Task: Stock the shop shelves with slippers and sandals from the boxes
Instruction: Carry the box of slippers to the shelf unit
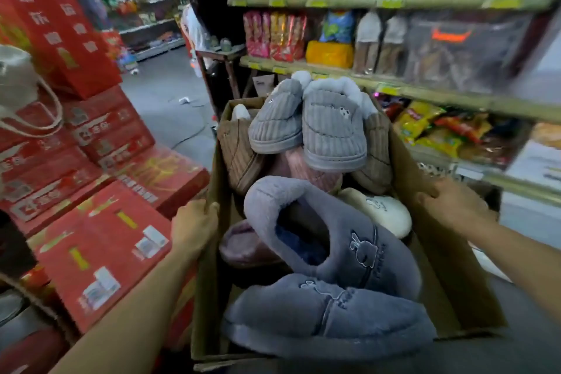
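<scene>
Cardboard box (pixel 449 276) of slippers (pixel 334 240) gripped at both rims, left hand (pixel 194 226) and right hand (pixel 452 203) fingers clamped, likely for carrying.

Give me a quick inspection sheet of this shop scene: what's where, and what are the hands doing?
Surface: grey shop floor, aisle open ahead.
Job's things: cardboard box piled with plush slippers; blue-grey pair nearest, grey corduroy pair on top at the far end.
Clutter: red gift cartons stacked to the left.
Hands: left hand grips the box's left wall; right hand grips its right wall.
Cables: a thin cord on the floor.
Surroundings: snack shelves to the right.
</scene>
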